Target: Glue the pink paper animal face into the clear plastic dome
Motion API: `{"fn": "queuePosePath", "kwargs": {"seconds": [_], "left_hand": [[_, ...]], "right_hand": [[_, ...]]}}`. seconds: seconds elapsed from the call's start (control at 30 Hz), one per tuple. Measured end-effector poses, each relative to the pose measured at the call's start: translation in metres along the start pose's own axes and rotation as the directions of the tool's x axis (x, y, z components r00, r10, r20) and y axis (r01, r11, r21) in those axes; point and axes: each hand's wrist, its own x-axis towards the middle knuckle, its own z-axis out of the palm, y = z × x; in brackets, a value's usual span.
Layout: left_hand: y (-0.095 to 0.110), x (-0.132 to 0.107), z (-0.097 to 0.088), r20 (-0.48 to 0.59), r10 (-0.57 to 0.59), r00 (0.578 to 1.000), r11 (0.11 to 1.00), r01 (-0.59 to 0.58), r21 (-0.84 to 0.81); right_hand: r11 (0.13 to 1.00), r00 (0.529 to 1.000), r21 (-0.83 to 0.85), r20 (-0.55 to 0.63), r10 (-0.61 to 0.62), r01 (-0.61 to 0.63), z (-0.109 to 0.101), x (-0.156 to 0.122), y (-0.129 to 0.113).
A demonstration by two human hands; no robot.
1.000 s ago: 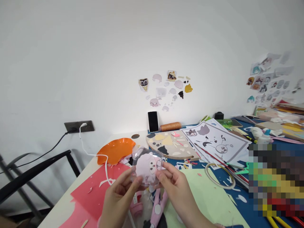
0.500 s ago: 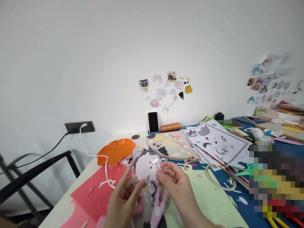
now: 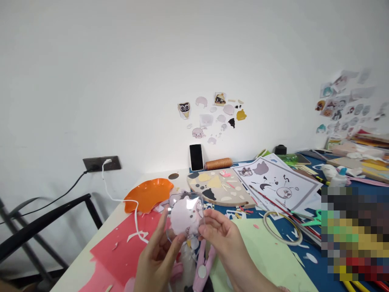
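Observation:
Between both hands is a clear plastic case (image 3: 194,202) with a pale pink paper cutout (image 3: 180,217) of a small face showing in it. My left hand (image 3: 161,251) grips the lower left of the case, thumb at its bottom edge. At its right side, my right hand (image 3: 220,233) pinches the edge with thumb and fingers. Light glares off the plastic, so I cannot tell whether the cutout lies inside or behind it. Below the hands lies a pink tool (image 3: 202,267) with two handles, partly hidden by the right wrist.
Red paper (image 3: 127,243) lies left and green paper (image 3: 261,251) right. Behind are an orange tray (image 3: 148,194), a board with paper shapes (image 3: 219,186), a phone (image 3: 196,157) and a thread spool (image 3: 219,163). A tape roll (image 3: 282,242) and printed sheet (image 3: 273,176) sit right. A white cable (image 3: 136,221) crosses the left.
The case has tilted and shifted slightly left and down, with stronger glare on its upper part. Both hands keep hold of it.

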Motion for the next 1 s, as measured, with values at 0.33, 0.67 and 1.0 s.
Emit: {"fn": "queuePosePath", "kwargs": {"seconds": [0.33, 0.67, 1.0], "left_hand": [[0.001, -0.003, 0.0, 0.042, -0.042, 0.998, 0.999, 0.042, -0.007], [0.002, -0.005, -0.001, 0.046, -0.091, 0.995, 0.995, 0.089, 0.033], [0.009, -0.004, 0.001, 0.096, -0.135, 0.986, 0.983, 0.145, -0.108]], "right_hand": [[0.997, 0.997, -0.058, 0.069, -0.047, 0.051, 0.001, -0.004, 0.0], [0.99, 0.993, -0.089, 0.044, -0.107, 0.11, 0.004, -0.007, 0.006], [0.983, 0.994, -0.147, 0.028, -0.103, 0.106, 0.006, -0.013, -0.001]]}}
